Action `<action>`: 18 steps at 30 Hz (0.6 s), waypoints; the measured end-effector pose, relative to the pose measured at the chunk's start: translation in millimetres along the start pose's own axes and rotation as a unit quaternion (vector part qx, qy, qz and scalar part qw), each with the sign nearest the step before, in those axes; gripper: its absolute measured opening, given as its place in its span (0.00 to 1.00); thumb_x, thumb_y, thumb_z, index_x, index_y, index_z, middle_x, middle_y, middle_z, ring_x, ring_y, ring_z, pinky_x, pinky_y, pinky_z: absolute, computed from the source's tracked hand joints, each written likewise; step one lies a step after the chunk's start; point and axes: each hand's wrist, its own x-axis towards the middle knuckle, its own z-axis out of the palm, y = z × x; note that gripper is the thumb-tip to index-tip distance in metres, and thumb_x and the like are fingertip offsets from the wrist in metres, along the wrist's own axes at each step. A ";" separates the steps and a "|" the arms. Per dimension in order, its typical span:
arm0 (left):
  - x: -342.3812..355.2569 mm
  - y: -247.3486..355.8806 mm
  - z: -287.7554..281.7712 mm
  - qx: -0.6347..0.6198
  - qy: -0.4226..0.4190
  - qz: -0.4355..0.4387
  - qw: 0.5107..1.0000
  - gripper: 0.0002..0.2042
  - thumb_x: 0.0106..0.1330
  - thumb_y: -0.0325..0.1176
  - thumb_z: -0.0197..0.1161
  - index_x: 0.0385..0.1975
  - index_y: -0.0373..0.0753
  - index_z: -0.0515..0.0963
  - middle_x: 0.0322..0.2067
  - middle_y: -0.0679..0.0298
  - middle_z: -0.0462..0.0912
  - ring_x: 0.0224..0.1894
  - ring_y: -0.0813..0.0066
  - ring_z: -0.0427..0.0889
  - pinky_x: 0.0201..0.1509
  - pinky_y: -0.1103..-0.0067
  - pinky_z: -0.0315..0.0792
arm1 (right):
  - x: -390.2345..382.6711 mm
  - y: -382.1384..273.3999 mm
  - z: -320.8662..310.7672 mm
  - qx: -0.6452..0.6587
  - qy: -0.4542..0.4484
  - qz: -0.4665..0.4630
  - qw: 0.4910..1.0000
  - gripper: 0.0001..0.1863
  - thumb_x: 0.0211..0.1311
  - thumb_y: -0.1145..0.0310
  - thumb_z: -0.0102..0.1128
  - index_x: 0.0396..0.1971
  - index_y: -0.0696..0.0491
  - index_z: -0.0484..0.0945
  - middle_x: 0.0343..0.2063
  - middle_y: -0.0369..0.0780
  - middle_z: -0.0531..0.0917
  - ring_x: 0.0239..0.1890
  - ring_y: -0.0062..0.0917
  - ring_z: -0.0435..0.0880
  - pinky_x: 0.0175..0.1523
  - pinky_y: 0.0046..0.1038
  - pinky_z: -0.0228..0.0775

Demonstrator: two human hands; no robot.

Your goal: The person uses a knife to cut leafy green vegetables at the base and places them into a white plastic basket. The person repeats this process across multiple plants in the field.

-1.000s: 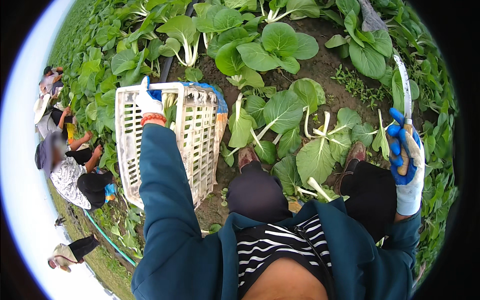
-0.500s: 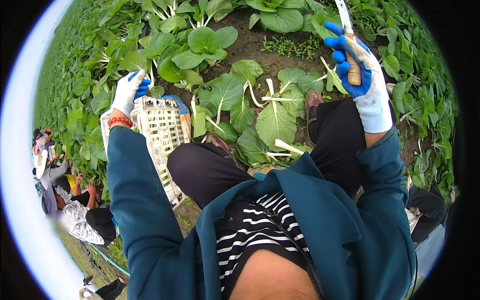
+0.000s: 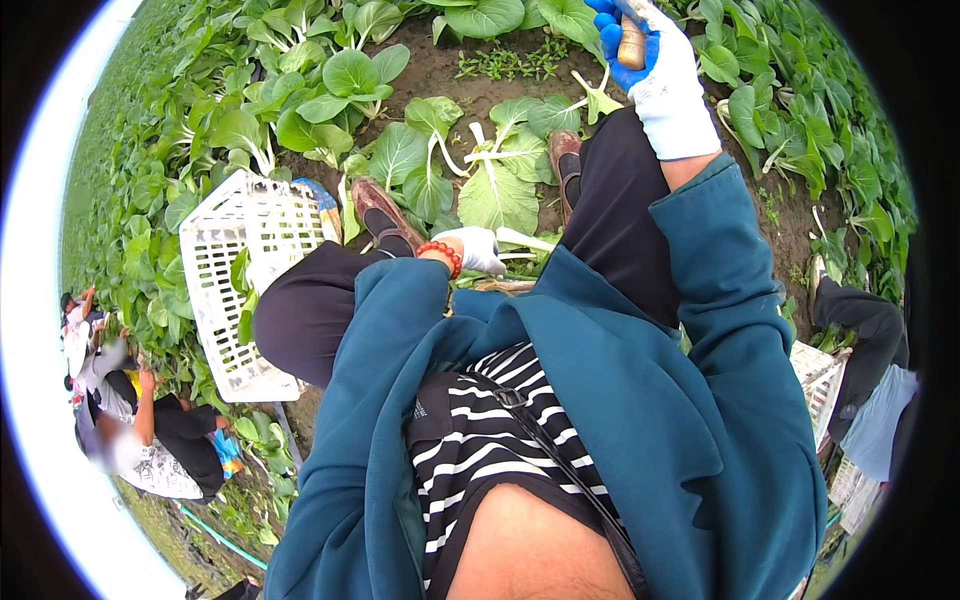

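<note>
My right hand, in a white glove with a blue palm, is closed round the wooden handle of a knife near the top edge; the blade is out of view. My left hand, in a white glove below a red bead bracelet, is low between my knees. Its fingers are hidden, so I cannot make out whether it holds anything. Close to it on the ground lie a pale cut stalk and a large loose green leaf.
A white slatted plastic crate stands tilted beside my left knee. Leafy greens grow ahead and on both sides. Brown shoes are on my feet. Several people sit at far left, and a person in dark trousers is at right by another white crate.
My left hand has moved from above the crate inward and down between my knees. My right hand, still gripping the knife, appears farther up and left. The whole view has shifted.
</note>
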 end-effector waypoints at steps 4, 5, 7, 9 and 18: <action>30.0 13.7 47.7 -0.054 -0.047 0.082 0.994 0.31 0.57 0.60 0.59 0.46 0.37 0.83 0.42 0.51 0.86 0.45 0.52 0.84 0.51 0.66 0.76 | -34.8 -1.6 22.2 0.056 0.009 0.018 0.998 0.15 0.65 0.71 0.63 0.50 0.57 0.76 0.32 0.37 0.82 0.26 0.17 0.80 0.26 0.14 0.75; 39.2 21.7 50.6 -0.004 -0.065 0.067 0.996 0.29 0.57 0.60 0.60 0.46 0.40 0.84 0.41 0.53 0.87 0.45 0.53 0.85 0.50 0.65 0.76 | -35.7 -2.1 17.4 0.075 -0.004 0.045 0.996 0.19 0.64 0.72 0.64 0.53 0.58 0.74 0.34 0.36 0.81 0.28 0.17 0.80 0.30 0.16 0.77; 57.2 33.2 49.3 0.073 -0.095 0.086 0.989 0.25 0.59 0.57 0.60 0.45 0.43 0.84 0.39 0.54 0.87 0.43 0.53 0.85 0.48 0.64 0.77 | -16.9 -3.2 -12.4 0.088 -0.031 0.042 0.995 0.26 0.74 0.68 0.54 0.66 0.62 0.63 0.43 0.42 0.81 0.32 0.17 0.77 0.31 0.15 0.78; 57.3 32.8 43.8 0.107 -0.140 0.128 0.976 0.18 0.62 0.49 0.59 0.41 0.42 0.84 0.36 0.56 0.87 0.41 0.54 0.85 0.46 0.63 0.77 | -10.8 -0.4 -13.3 0.216 -0.019 0.114 0.969 0.26 0.74 0.69 0.52 0.66 0.64 0.62 0.44 0.41 0.79 0.33 0.18 0.76 0.31 0.15 0.76; 150.1 52.9 41.1 0.198 -0.263 0.286 0.900 0.16 0.63 0.49 0.59 0.40 0.46 0.85 0.36 0.56 0.87 0.42 0.52 0.86 0.47 0.62 0.77 | 59.3 -24.0 -51.7 0.155 0.192 0.081 0.966 0.30 0.79 0.64 0.43 0.73 0.60 0.50 0.40 0.39 0.77 0.28 0.14 0.65 0.22 0.10 0.66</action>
